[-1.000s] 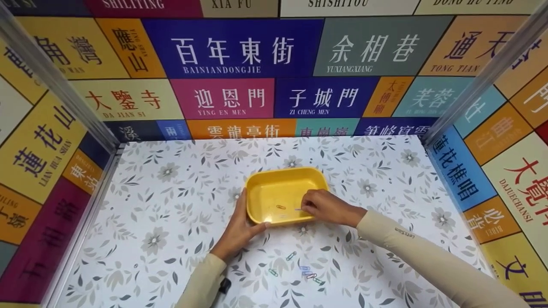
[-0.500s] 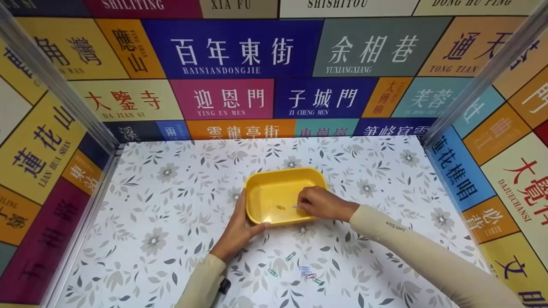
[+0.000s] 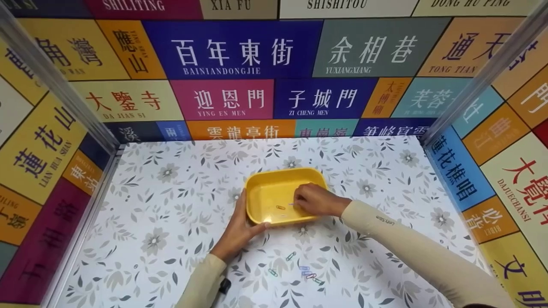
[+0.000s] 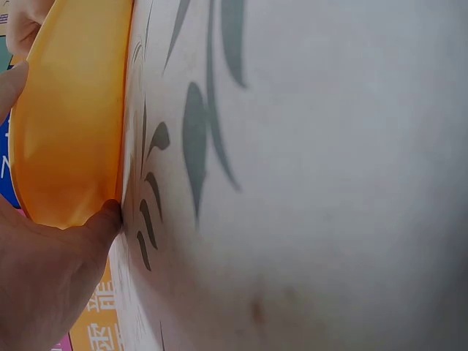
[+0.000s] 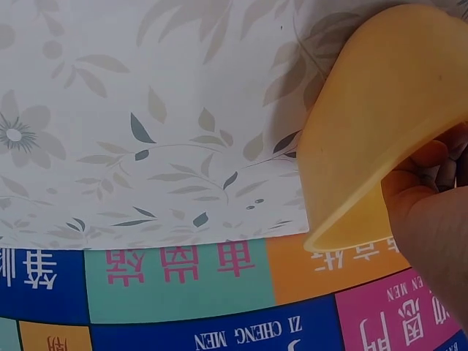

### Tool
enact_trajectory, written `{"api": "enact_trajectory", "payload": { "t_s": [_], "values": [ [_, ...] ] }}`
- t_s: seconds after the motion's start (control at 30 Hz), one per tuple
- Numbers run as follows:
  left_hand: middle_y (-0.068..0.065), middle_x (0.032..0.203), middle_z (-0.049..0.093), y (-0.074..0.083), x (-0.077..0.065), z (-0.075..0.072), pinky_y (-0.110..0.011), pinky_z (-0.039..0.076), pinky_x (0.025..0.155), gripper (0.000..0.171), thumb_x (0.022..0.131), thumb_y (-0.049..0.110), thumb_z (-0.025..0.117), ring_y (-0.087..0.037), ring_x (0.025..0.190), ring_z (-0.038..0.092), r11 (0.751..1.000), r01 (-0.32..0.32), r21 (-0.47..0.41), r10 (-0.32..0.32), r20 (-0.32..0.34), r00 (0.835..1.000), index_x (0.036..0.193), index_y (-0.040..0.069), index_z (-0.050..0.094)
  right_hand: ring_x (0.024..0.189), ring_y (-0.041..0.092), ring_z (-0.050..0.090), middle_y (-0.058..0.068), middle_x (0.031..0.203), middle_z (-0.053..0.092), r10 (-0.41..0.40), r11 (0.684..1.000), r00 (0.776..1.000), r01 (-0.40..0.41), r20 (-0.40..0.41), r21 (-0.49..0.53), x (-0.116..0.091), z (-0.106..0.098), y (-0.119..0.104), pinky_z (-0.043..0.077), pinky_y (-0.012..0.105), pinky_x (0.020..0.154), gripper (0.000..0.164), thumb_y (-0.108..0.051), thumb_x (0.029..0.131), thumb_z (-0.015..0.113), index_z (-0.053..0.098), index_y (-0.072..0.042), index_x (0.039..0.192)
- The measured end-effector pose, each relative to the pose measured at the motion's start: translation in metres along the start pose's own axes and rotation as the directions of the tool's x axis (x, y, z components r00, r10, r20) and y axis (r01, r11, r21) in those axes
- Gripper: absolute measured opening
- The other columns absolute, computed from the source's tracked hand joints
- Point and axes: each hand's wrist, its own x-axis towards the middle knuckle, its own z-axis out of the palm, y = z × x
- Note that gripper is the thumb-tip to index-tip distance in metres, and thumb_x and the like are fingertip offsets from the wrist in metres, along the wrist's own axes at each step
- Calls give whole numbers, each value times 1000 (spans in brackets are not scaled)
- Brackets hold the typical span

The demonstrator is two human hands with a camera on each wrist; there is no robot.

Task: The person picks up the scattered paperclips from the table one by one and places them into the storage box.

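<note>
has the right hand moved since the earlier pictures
Yes: in the head view, the right hand has shifted left, closer to the orange clip, which lies unmoved in the tray.

We have tray (image 3: 267, 188) on table (image 3: 180, 201), left hand (image 3: 239, 229) at its left end, right hand (image 3: 319, 200) inside beside paperclip (image 3: 280, 207), loose clips (image 3: 304, 270) in front.

Grips with the left hand (image 3: 239, 229), with the left thumb (image 4: 101, 223) spread well apart from the left fingers (image 4: 10, 84). Pinches with the right hand (image 3: 319, 199), right of the left one and slightly farther forward, with the right fingers (image 5: 430, 153) curled. Extends the left forearm (image 3: 201, 280) forward behind its hand; slants the right forearm (image 3: 406, 241) in from behind and right of its hand, both in beige sleeves (image 3: 366, 219).
</note>
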Motion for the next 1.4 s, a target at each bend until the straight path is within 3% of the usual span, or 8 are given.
{"api": "enact_trajectory", "payload": {
  "t_s": [0.2, 0.33, 0.53, 0.83, 1.13, 1.4],
  "values": [
    [6, 186, 1, 1, -1, -1, -51, 3, 137, 129, 87, 35, 90, -22, 170, 2, 1000, 23, 21, -24, 4, 1000, 178, 34, -1, 85, 16, 64, 6, 93, 77, 23, 1000, 999, -23, 23, -8, 8, 1, -1, 58, 35, 82, 14, -3, 102, 68, 80, -1, 98],
    [1, 186, 2, 0, -1, -1, -52, 5, 137, 128, 88, 33, 90, -26, 171, 4, 999, -3, 34, 3, 3, 1000, 179, 29, 0, 85, 16, 64, 5, 95, 78, 48, 999, 998, -48, 41, -10, 13, 1, -3, 58, 34, 83, 14, -4, 105, 67, 81, -1, 101],
    [-5, 186, 4, -3, 1, -2, -49, 8, 138, 130, 88, 31, 92, -26, 170, 7, 996, -80, -25, 80, 7, 997, 179, 20, 1, 84, 14, 64, 5, 97, 78, 82, 997, 996, -82, 46, 3, 19, 1, -1, 58, 32, 82, 14, -6, 106, 69, 82, -1, 105],
    [0, 186, 5, -3, 3, -1, -49, 7, 138, 131, 86, 28, 92, -24, 170, 7, 996, -77, -35, 78, 2, 997, 179, 25, 0, 85, 14, 63, 3, 95, 76, 101, 995, 990, -100, 102, -11, 28, -1, 0, 56, 34, 84, 16, -10, 108, 68, 81, -3, 103],
    [0, 186, 3, -3, 2, 0, -49, 7, 138, 131, 87, 29, 92, -24, 170, 6, 998, -59, -26, 59, 7, 998, 179, 26, -2, 82, 15, 62, -1, 92, 73, 176, 984, 970, -175, 166, -17, 37, -1, -2, 52, 32, 83, 18, -16, 110, 67, 80, -8, 102],
    [0, 186, 2, -5, 1, -2, -50, 7, 138, 132, 87, 39, 91, -25, 171, 4, 999, -50, -6, 50, 15, 999, 179, 25, -2, 85, 15, 63, -2, 94, 73, 166, 986, 973, -168, 163, -1, 38, 1, -1, 53, 33, 83, 15, -13, 108, 67, 81, -9, 103]
  ]
}}
